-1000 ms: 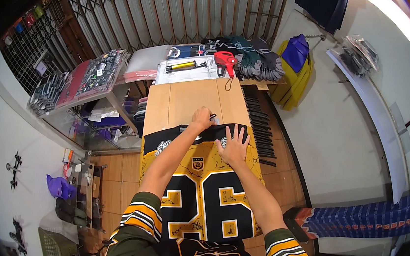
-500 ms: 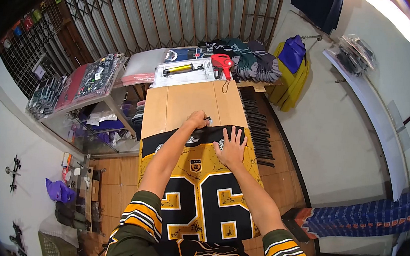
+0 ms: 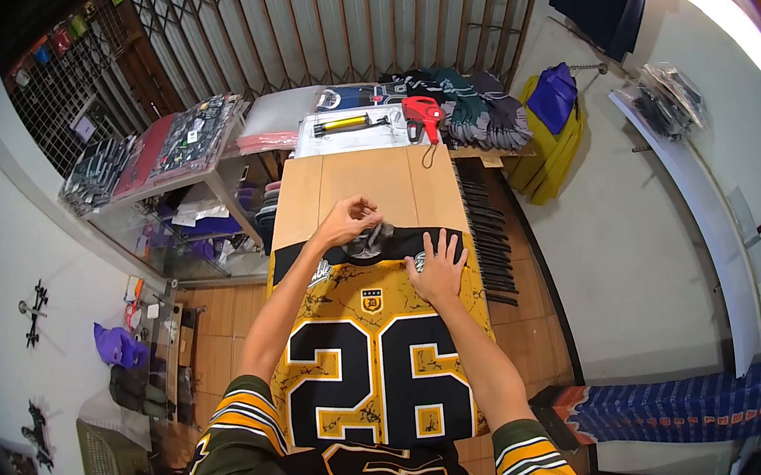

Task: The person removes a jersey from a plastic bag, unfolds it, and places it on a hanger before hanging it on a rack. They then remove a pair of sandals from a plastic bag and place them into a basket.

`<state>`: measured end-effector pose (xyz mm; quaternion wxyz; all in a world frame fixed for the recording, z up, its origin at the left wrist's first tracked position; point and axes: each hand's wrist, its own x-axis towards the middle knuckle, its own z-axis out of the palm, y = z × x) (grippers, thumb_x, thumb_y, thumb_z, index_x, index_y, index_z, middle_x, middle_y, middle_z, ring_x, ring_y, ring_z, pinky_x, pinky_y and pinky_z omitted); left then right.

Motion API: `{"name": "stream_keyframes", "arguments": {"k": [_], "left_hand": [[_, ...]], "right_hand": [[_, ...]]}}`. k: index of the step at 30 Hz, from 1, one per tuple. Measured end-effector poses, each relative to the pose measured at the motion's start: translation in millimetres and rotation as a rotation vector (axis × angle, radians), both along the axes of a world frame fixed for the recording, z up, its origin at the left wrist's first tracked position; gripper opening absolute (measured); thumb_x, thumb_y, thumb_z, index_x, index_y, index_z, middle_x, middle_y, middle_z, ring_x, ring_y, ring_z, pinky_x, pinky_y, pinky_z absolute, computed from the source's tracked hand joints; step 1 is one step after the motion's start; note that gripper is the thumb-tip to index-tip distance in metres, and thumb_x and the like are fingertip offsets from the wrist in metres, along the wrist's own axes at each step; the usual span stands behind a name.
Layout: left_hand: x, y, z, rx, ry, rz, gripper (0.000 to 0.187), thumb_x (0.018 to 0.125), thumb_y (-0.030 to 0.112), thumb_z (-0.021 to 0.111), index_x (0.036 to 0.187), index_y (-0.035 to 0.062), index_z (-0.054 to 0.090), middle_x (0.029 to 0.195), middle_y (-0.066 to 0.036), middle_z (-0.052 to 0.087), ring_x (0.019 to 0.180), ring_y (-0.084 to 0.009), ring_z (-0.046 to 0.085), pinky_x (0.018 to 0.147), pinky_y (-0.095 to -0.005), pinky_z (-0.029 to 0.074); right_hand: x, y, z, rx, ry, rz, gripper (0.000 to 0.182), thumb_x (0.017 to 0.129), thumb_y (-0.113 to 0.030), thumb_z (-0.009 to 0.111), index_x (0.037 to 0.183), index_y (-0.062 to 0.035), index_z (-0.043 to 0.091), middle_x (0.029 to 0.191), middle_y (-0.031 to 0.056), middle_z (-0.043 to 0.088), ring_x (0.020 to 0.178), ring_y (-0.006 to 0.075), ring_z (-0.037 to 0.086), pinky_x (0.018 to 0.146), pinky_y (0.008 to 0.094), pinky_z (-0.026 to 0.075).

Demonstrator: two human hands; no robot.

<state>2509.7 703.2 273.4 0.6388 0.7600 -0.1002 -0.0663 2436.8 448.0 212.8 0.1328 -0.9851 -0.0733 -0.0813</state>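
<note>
A yellow-and-black jersey [image 3: 375,278] with a large 26 and a small crest lies spread over a cardboard-topped table. My right hand [image 3: 439,269] rests flat on its black upper band, fingers spread. My left hand [image 3: 348,222] is just above the neck part, fingers curled inward in a pinch; what is between the fingertips, if anything, cannot be made out. Beneath that hand a grey, crumpled neck opening [image 3: 369,244] shows on the jersey.
Bare cardboard [image 3: 363,176] covers the table beyond the jersey. Farther back are a red tool [image 3: 423,118], a yellow-and-black pump [image 3: 345,125] and folded garments [image 3: 480,105]. A glass case [image 3: 191,210] stands at left, and dark hangers [image 3: 491,234] line the right side.
My left hand has shifted slightly left and up from the jersey's neck edge, uncovering the grey neck opening. My right hand stays flat on the jersey. The view has turned slightly.
</note>
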Motion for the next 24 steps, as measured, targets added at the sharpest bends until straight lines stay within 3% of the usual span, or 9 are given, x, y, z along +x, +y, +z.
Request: {"name": "stream_keyframes", "arguments": {"k": [3,4,7,8,9,12,16,20,24], "left_hand": [[-33.7,24.7,-4.5,0.012,-0.037,0.188,0.037,0.104,0.032,0.066,0.114,-0.0042,0.064,0.100,-0.010,0.074,0.089,-0.0133,0.069,0.085,-0.0273,0.054],[-42.5,35.3,-13.8,0.152,-0.031,0.257,0.047,0.105,0.042,0.059,0.122,-0.0019,0.064,0.113,-0.014,0.073,0.107,-0.0210,0.069,0.098,-0.0393,0.051],[-92.1,41.9,-37.7,0.805,-0.167,0.551,0.055,0.102,0.051,0.058,0.134,0.0062,0.062,0.142,-0.020,0.059,0.134,-0.0324,0.054,0.113,-0.0632,0.034],[-105.5,42.9,-42.3,0.885,-0.054,0.525,0.058,0.101,0.054,0.055,0.143,0.0149,0.058,0.160,-0.019,0.040,0.150,-0.0390,0.032,0.114,-0.0766,0.014],[-111.7,50.9,-58.4,1.006,0.012,0.496,0.068,0.099,0.061,0.052,0.154,0.0204,0.049,0.167,-0.019,0.029,0.154,-0.0438,0.022,0.113,-0.0794,0.012],[-121.3,64.5,-74.4,1.149,-0.007,0.441,0.078,0.097,0.069,0.047,0.162,0.0279,0.035,0.172,-0.016,0.017,0.157,-0.0460,0.008,0.114,-0.0799,0.006],[-111.0,67.7,-73.3,1.157,-0.025,0.455,0.079,0.097,0.071,0.045,0.162,0.0267,0.035,0.172,-0.017,0.020,0.157,-0.0472,0.010,0.118,-0.0741,0.002],[-110.0,75.1,-85.4,1.088,-0.069,0.473,0.080,0.099,0.066,0.047,0.163,0.0223,0.033,0.171,-0.021,0.018,0.157,-0.0483,0.009,0.117,-0.0754,0.003],[-169.6,52.5,-78.6,0.998,-0.149,0.568,0.075,0.101,0.058,0.050,0.162,0.0171,0.034,0.170,-0.024,0.018,0.155,-0.0511,0.011,0.116,-0.0777,0.006]], "right_hand": [[0.8,0.2,-3.6,0.006,-0.012,0.000,0.079,0.097,-0.060,0.052,0.160,-0.0125,0.038,0.168,0.0212,0.025,0.156,0.0430,0.017,0.123,0.0670,0.009],[0.5,0.2,-3.2,0.000,-0.003,-0.002,0.079,0.098,-0.060,0.051,0.160,-0.0127,0.038,0.168,0.0209,0.025,0.156,0.0428,0.017,0.123,0.0668,0.009],[1.0,0.6,-2.2,-0.015,0.014,-0.004,0.079,0.098,-0.059,0.050,0.161,-0.0143,0.036,0.169,0.0201,0.025,0.157,0.0421,0.016,0.123,0.0663,0.009],[1.2,0.8,-1.4,-0.024,0.015,-0.005,0.079,0.098,-0.059,0.050,0.161,-0.0146,0.036,0.169,0.0200,0.025,0.157,0.0421,0.016,0.123,0.0663,0.009],[1.0,1.2,-0.6,-0.033,0.017,-0.005,0.079,0.098,-0.059,0.050,0.161,-0.0149,0.036,0.169,0.0198,0.025,0.157,0.0420,0.016,0.123,0.0663,0.010],[0.7,1.0,1.8,-0.046,0.049,-0.001,0.079,0.098,-0.061,0.049,0.162,-0.0155,0.035,0.170,0.0200,0.023,0.157,0.0421,0.016,0.123,0.0664,0.010],[2.1,1.0,2.9,-0.056,0.079,0.007,0.080,0.099,-0.062,0.047,0.163,-0.0170,0.032,0.171,0.0199,0.020,0.158,0.0423,0.013,0.123,0.0667,0.009],[4.5,1.9,4.3,-0.063,0.091,0.018,0.079,0.100,-0.062,0.045,0.163,-0.0169,0.032,0.171,0.0201,0.020,0.158,0.0430,0.013,0.123,0.0669,0.009],[-18.1,-1.7,3.5,0.004,0.028,0.069,0.078,0.100,-0.057,0.051,0.161,-0.0109,0.035,0.168,0.0258,0.024,0.155,0.0478,0.016,0.119,0.0730,0.009]]}}
